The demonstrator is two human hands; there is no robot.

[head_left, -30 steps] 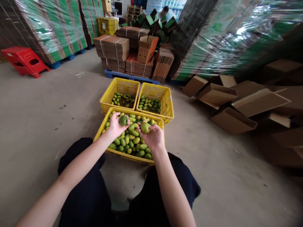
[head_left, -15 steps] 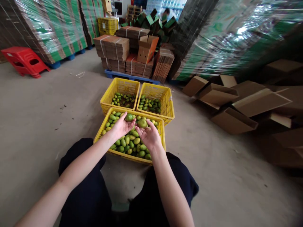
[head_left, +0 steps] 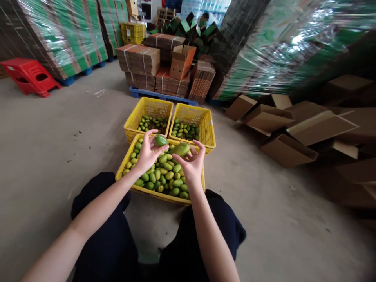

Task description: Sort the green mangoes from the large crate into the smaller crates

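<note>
My left hand (head_left: 149, 152) holds a dark green mango (head_left: 161, 140) between thumb and fingers. In my right hand (head_left: 192, 160) is a lighter, yellow-green mango (head_left: 181, 149), gripped at its right end. Both fruits are held up side by side, a small gap apart, over the near yellow crate (head_left: 160, 197). That crate is filled with many green and yellowish mangoes (head_left: 164, 176). Behind it stand two more yellow crates, the left one (head_left: 128, 131) and the right one (head_left: 209, 131), each with a layer of smaller-looking green fruit on the bottom.
Bundled flat cardboard (head_left: 141, 60) and an upright carton (head_left: 180, 62) sit on a blue pallet (head_left: 161, 95) behind the crates. Loose open boxes (head_left: 289, 150) lie at right. A red stool (head_left: 31, 76) stands at left. Wrapped stacks line both sides. A person (head_left: 203, 19) is far back.
Both hands have turned from palms up to a fingertip grip, lifting the two mangoes upright into view. The right mango has turned so its length shows. The crates stay in place.
</note>
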